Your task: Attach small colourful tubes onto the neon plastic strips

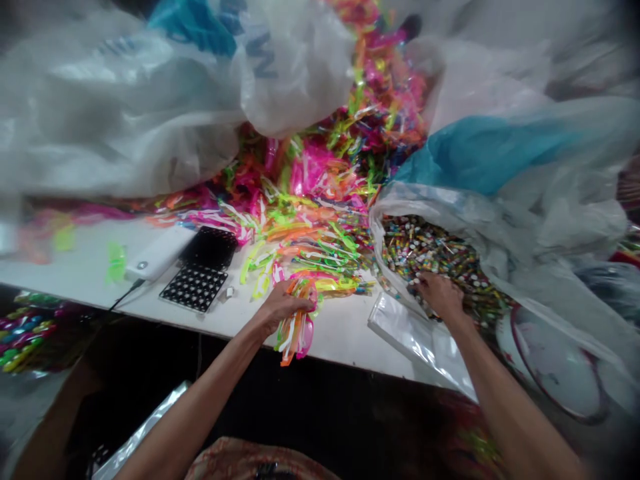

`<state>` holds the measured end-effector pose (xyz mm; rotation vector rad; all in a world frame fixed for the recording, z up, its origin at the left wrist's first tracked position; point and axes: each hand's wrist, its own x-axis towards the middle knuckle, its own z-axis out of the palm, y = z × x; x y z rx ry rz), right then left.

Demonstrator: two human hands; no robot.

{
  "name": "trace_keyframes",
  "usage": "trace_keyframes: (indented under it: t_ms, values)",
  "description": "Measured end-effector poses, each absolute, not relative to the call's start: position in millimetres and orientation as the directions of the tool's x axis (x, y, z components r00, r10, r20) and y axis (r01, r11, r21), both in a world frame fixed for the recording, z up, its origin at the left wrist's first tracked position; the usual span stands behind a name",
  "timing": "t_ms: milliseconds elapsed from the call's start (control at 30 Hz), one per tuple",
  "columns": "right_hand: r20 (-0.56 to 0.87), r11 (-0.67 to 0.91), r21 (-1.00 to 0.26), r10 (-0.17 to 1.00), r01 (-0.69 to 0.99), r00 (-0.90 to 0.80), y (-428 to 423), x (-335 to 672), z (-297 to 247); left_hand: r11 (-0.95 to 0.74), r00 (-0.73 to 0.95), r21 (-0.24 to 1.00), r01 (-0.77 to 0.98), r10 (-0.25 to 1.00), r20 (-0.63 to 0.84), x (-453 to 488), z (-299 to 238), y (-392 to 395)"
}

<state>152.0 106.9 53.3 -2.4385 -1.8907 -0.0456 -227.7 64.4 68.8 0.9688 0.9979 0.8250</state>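
My left hand (289, 305) is closed round a bundle of neon plastic pieces (295, 337) in orange, green, pink and white, held over the table's front edge. Beyond it a heap of similar neon pieces (310, 247) spreads over the white table (345, 333). On the right, my right hand (443, 293) is at the mouth of an open plastic bag (377, 227), over many small multicoloured stick-like pieces (425, 247). Its fingers are bent together against these pieces; what lies between them is too small to make out.
A stack of clear plastic sleeves (410, 333) lies below the bag. Left stand a white box-shaped device (157, 253) with a cable and a black tray with holes (195, 287). Large translucent bags (120, 100) bulge at the back. A white basin (555, 360) sits at right.
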Motion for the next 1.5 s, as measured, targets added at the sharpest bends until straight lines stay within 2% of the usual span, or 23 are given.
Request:
trace_keyframes:
  t_ms: [67, 167, 200, 233, 267, 300, 367, 500, 600, 933, 1167, 1267, 1400, 1500]
  values:
    - [0.094, -0.239, -0.187, 0.961, 0.953, 0.259, 101.9, 134.9, 61.9, 0.350, 0.343, 0.930, -0.109, 0.892, -0.295, -228.8, 71.2, 63.6]
    - [0.094, -0.130, -0.546, 0.972, 0.828, 0.215, 85.7, 90.9, 81.5, 0.338, 0.404, 0.938, -0.075, 0.870, -0.281, -229.2, 76.2, 62.5]
    - [0.040, -0.100, -0.619, 0.987, 0.779, 0.159, 77.4, 72.0, 88.0, 0.326, 0.441, 0.943, -0.066, 0.857, -0.265, -228.8, 77.9, 62.2]
    - [-0.103, -0.102, -0.778, 0.994, 0.620, 0.035, 68.3, 52.6, 93.7, 0.310, 0.479, 0.949, -0.057, 0.842, -0.246, -228.1, 79.6, 61.8]
    - [-0.209, -0.149, -0.883, 0.974, 0.446, -0.088, 59.0, 33.9, 98.2, 0.291, 0.515, 0.956, -0.045, 0.827, -0.227, -227.2, 81.1, 61.3]
    - [-0.267, -0.197, -0.925, 0.945, 0.325, -0.188, 50.1, 16.9, 101.1, 0.275, 0.545, 0.961, -0.031, 0.811, -0.215, -226.4, 82.4, 60.8]
    - [-0.301, -0.256, -0.950, 0.905, 0.181, -0.302, 35.8, -8.2, 102.4, 0.256, 0.587, 0.967, 0.006, 0.782, -0.211, -225.4, 84.7, 59.8]
    - [-0.318, -0.308, -0.948, 0.897, 0.081, -0.306, 23.1, -23.5, 96.5, 0.220, 0.606, 0.968, 0.123, 0.755, -0.248, -227.2, 89.6, 59.2]
    - [-0.325, -0.325, -0.944, 0.886, 0.056, -0.330, 21.4, -23.3, 94.9, 0.182, 0.609, 0.966, 0.185, 0.750, -0.258, -229.4, 92.0, 59.7]
    - [-0.285, -0.280, -0.958, 0.906, 0.061, -0.313, 18.4, -29.2, 93.4, 0.165, 0.657, 0.972, 0.170, 0.716, -0.237, -231.7, 90.9, 60.6]
    - [-0.275, -0.251, -0.961, 0.914, 0.116, -0.300, 17.9, -26.8, 96.0, 0.204, 0.660, 0.971, 0.128, 0.713, -0.237, -232.2, 91.5, 60.7]
    - [-0.293, -0.234, -0.950, 0.900, 0.208, -0.323, 18.4, -25.5, 97.1, 0.147, 0.667, 0.979, 0.141, 0.717, -0.204, -232.7, 88.3, 61.7]
    - [-0.240, -0.110, -0.920, 0.917, 0.377, -0.319, 13.1, -29.5, 93.4, 0.097, 0.712, 0.981, 0.166, 0.677, -0.187, -234.4, 81.4, 63.9]
    - [-0.218, -0.087, -0.905, 0.935, 0.416, -0.279, 6.7, -34.0, 86.7, 0.092, 0.737, 0.981, 0.169, 0.650, -0.187, -235.0, 77.4, 64.5]
